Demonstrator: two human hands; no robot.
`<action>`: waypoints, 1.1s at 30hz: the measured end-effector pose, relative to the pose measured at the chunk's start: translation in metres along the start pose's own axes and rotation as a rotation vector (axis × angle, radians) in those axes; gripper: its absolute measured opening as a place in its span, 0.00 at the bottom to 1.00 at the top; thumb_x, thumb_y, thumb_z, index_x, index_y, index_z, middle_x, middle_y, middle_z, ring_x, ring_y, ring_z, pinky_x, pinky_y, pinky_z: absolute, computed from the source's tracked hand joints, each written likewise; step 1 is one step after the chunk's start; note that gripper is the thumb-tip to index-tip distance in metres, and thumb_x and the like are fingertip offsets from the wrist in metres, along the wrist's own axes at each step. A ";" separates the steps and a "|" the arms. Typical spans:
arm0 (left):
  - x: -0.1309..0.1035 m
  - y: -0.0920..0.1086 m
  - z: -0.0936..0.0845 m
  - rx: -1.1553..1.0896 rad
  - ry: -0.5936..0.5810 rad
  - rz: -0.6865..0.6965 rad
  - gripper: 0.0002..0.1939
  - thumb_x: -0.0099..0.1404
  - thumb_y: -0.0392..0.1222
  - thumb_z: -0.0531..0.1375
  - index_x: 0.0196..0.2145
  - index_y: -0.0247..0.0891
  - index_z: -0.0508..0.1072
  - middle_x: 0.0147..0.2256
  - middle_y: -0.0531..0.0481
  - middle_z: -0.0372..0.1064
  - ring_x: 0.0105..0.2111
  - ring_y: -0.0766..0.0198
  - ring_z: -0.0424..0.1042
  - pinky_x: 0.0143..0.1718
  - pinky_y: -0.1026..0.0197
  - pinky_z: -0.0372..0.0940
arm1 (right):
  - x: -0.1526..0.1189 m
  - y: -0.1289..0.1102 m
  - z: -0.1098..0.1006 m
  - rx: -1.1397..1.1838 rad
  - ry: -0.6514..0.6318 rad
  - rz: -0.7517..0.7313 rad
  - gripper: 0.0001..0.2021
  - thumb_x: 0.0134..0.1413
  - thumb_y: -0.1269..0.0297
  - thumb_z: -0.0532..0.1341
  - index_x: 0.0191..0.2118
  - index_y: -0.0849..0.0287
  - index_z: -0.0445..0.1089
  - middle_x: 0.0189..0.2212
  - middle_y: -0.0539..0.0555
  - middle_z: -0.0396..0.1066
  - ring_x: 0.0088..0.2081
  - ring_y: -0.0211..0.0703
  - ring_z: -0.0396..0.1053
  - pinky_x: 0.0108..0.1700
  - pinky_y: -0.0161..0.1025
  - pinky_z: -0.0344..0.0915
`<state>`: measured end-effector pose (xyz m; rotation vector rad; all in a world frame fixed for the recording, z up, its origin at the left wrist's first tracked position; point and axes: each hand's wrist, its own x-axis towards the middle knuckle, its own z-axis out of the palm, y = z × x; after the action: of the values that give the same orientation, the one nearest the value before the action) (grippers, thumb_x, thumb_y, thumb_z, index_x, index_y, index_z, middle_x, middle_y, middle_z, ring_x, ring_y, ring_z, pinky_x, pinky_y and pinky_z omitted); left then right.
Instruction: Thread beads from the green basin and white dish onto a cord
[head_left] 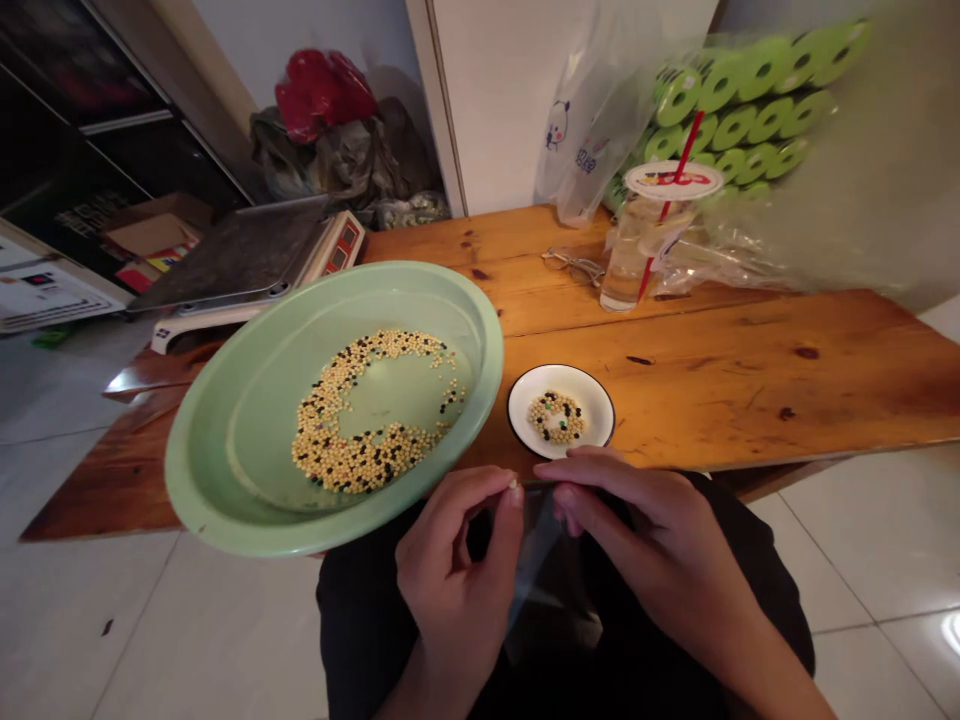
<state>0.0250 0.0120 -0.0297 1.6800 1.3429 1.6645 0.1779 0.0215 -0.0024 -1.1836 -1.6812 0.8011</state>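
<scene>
Here, in the head view, the left hand (461, 560) pinches a small pale bead (514, 484) between the tips of its thumb and index finger, just past the near edge of the wooden table (712, 370) and above the person's dark-clothed lap. The right hand (652, 520) is close beside it, thumb and index finger reaching toward the left fingertips; whether they grip anything, I cannot tell. Just beyond the hands, a white dish (596, 400) with a dark rim holds a loose ring of loose beads (541, 410), mostly pale yellow, with some black and a few green. To the left of the dish sits a wide green basin (382, 385), where many more beads (322, 455), chiefly yellow and black, lie in a curved band across the bottom. Behind the basin is a scale (247, 250) with a dark platform. Toward the back of the table are a pair of glasses (574, 264) and, to their right, a lidded clear cup (626, 260) with a red straw (691, 145), near green rolls (765, 65) in clear plastic.
</scene>
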 end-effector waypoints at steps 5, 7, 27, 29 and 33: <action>0.000 -0.003 -0.002 -0.075 -0.116 -0.039 0.13 0.63 0.24 0.61 0.41 0.39 0.76 0.38 0.51 0.76 0.38 0.66 0.77 0.41 0.64 0.74 | -0.004 -0.004 0.000 0.034 0.096 -0.107 0.08 0.58 0.76 0.62 0.37 0.54 0.73 0.30 0.49 0.78 0.32 0.39 0.77 0.35 0.34 0.73; 0.001 -0.002 -0.003 -0.080 -0.143 -0.032 0.13 0.64 0.23 0.60 0.41 0.39 0.75 0.38 0.51 0.76 0.38 0.66 0.76 0.42 0.64 0.73 | -0.006 -0.004 0.003 0.039 0.127 -0.153 0.10 0.57 0.77 0.62 0.38 0.54 0.72 0.32 0.51 0.78 0.37 0.42 0.78 0.40 0.37 0.75; 0.000 0.009 -0.001 -0.010 -0.135 0.102 0.12 0.63 0.23 0.61 0.40 0.36 0.75 0.36 0.52 0.74 0.37 0.69 0.74 0.40 0.68 0.70 | -0.007 -0.011 0.013 -0.113 0.130 -0.201 0.10 0.52 0.79 0.58 0.34 0.54 0.65 0.36 0.51 0.80 0.37 0.36 0.80 0.39 0.29 0.74; 0.000 0.010 -0.001 0.020 -0.111 0.132 0.12 0.63 0.23 0.61 0.40 0.37 0.75 0.36 0.52 0.74 0.36 0.68 0.74 0.39 0.67 0.70 | -0.007 -0.011 0.014 -0.117 0.130 -0.207 0.11 0.52 0.80 0.58 0.35 0.54 0.65 0.36 0.50 0.79 0.37 0.37 0.80 0.38 0.29 0.74; 0.000 0.009 0.000 0.028 -0.109 0.127 0.11 0.63 0.24 0.61 0.40 0.37 0.75 0.35 0.51 0.75 0.35 0.67 0.75 0.38 0.66 0.71 | -0.007 -0.009 0.017 -0.086 0.152 -0.213 0.12 0.51 0.79 0.58 0.34 0.53 0.63 0.36 0.50 0.79 0.37 0.39 0.80 0.37 0.32 0.74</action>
<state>0.0278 0.0081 -0.0221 1.8789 1.2364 1.6038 0.1598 0.0118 -0.0031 -1.0726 -1.6941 0.4999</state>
